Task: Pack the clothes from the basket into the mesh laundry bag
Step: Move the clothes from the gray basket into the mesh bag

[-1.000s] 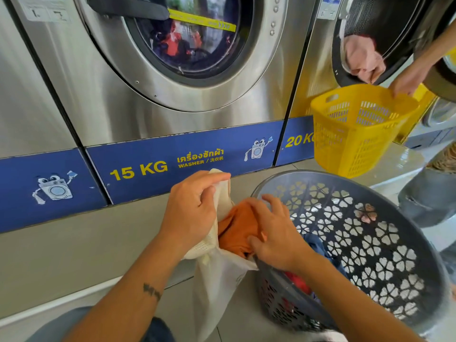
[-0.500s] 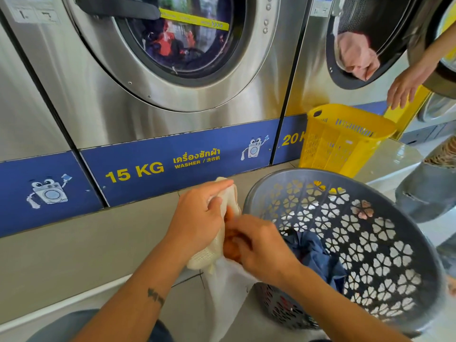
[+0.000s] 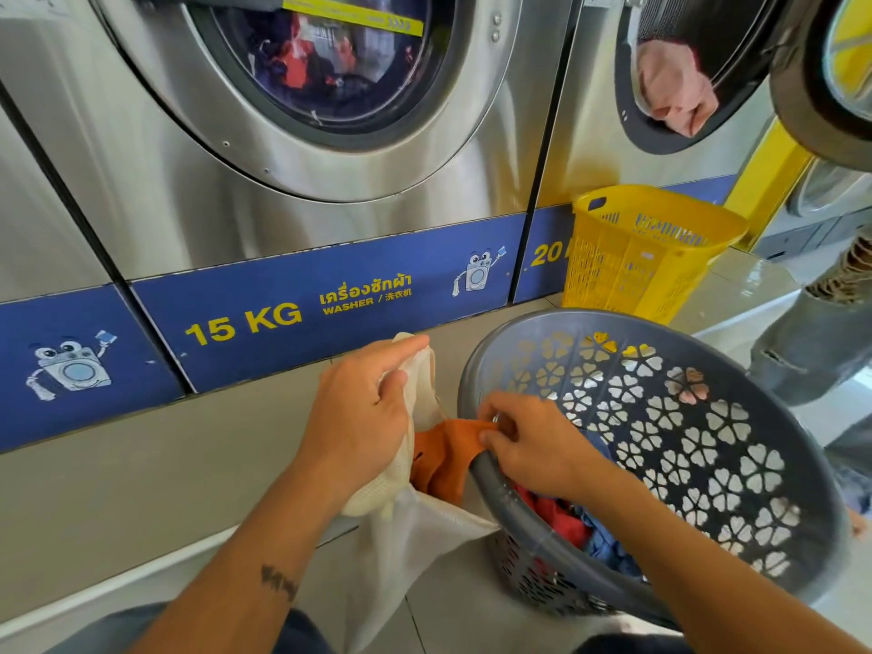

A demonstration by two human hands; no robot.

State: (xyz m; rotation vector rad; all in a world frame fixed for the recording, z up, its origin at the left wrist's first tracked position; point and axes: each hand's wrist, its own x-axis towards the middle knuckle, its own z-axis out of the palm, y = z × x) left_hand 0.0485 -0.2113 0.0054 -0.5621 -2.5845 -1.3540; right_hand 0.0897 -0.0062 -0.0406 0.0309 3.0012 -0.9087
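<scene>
A white mesh laundry bag (image 3: 415, 540) hangs in front of the washers, and my left hand (image 3: 363, 413) grips its bunched upper edge. An orange garment (image 3: 446, 453) lies in the bag's mouth, partly draped over the near rim of the grey basket (image 3: 708, 469). My right hand (image 3: 533, 446) pinches the garment's edge at that rim. The grey basket, tilted toward me and pierced with flower cutouts, holds red and blue clothes (image 3: 580, 526) at its bottom.
Steel washers stand behind; the 15 KG one (image 3: 330, 148) is shut with laundry inside. The right washer's open door (image 3: 830, 73) juts out, with pink cloth (image 3: 674, 87) in its drum. A yellow basket (image 3: 646, 252) rests on the ledge. Another person's jeans leg (image 3: 816, 342) is at right.
The yellow basket has come down onto the ledge and the other person's hand has left view. My right hand pulled back to the basket rim, baring the orange garment again.
</scene>
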